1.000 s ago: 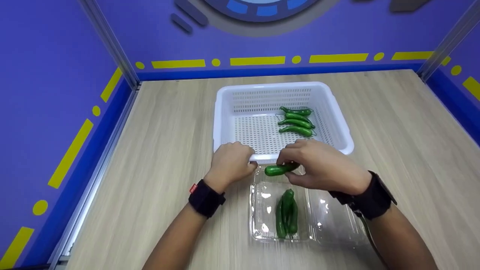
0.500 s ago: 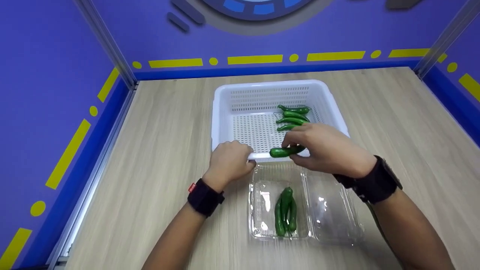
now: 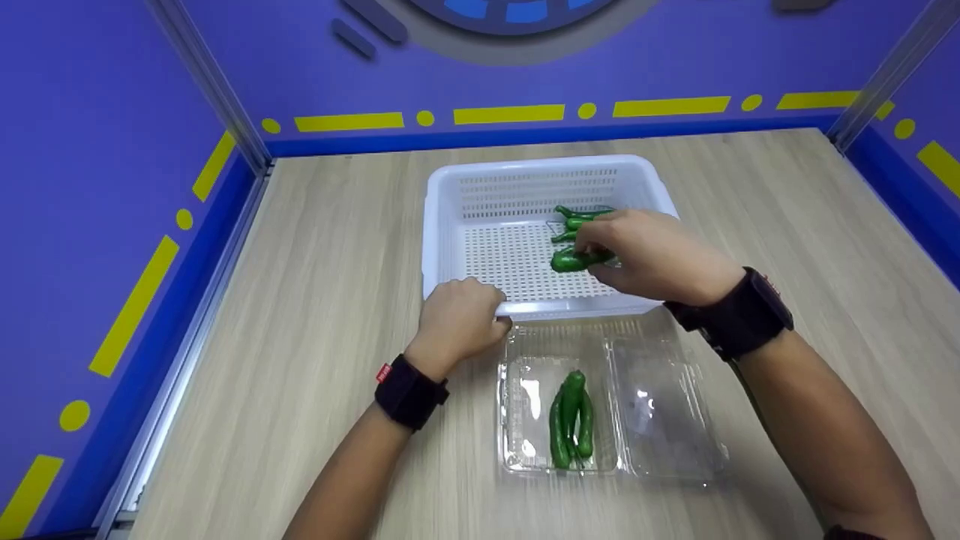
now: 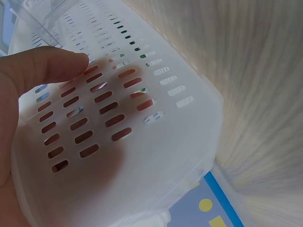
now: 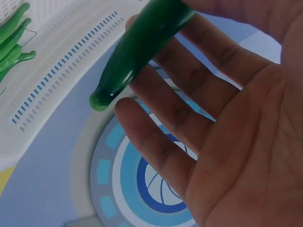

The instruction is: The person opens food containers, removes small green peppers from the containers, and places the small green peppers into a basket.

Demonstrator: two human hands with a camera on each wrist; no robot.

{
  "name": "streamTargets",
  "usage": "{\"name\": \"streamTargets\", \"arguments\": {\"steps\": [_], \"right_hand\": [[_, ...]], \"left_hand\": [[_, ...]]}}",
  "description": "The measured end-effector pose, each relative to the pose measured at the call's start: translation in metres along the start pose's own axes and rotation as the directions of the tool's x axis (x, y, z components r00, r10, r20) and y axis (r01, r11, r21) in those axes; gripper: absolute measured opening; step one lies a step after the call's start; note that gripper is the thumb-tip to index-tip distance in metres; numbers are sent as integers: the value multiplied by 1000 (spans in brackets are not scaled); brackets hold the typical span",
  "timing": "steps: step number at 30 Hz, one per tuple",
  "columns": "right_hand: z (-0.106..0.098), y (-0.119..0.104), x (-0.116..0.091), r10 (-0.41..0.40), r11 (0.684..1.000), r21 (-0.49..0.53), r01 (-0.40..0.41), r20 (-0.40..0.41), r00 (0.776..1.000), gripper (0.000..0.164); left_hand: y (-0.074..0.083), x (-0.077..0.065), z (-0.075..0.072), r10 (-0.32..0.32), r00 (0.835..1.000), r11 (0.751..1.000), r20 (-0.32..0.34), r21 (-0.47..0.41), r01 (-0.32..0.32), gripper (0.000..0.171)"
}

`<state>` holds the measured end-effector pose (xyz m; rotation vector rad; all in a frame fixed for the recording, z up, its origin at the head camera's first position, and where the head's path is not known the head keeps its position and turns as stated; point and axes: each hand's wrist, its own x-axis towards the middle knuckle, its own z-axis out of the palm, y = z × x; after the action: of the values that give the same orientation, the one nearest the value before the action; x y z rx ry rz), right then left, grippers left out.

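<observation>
My left hand (image 3: 459,322) grips the front rim of a white perforated plastic basket (image 3: 570,307). In the left wrist view the thumb lies outside the basket wall (image 4: 161,184), and the fingers show dimly through its slots. Inside the basket, low over the floor, my right hand (image 3: 660,259) pinches a glossy green chili pepper (image 3: 568,262) between thumb and fingertips. The right wrist view shows this pepper (image 5: 137,52) close up. Behind it in the basket lie several other green chili peppers (image 3: 576,223), partly hidden by the right hand.
In front of the basket lies an unfolded clear plastic clamshell box (image 3: 521,450), its lid (image 3: 664,427) to the right. Several green chili peppers (image 3: 573,409) lie in its left half. Blue-purple panels (image 3: 360,82) bound the wooden table (image 3: 330,247) at the back and sides.
My right hand has carried the green chili pepper away from above the clear box, over the front rim and down into the basket. The left hand has stayed on the rim.
</observation>
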<state>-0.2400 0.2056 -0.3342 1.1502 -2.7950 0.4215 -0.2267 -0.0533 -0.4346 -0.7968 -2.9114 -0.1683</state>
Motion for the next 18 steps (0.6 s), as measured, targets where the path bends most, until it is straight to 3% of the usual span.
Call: {"name": "streamTargets", "arguments": {"steps": [9, 18], "right_hand": [[5, 21, 18, 100, 995, -31, -99, 57, 993, 8], [19, 44, 36, 217, 976, -65, -209, 178, 960, 11]], "left_hand": [[0, -1, 1, -1, 1000, 1000, 1, -10, 1, 38], [0, -1, 0, -8, 1000, 1000, 5, -12, 8, 34]]}}
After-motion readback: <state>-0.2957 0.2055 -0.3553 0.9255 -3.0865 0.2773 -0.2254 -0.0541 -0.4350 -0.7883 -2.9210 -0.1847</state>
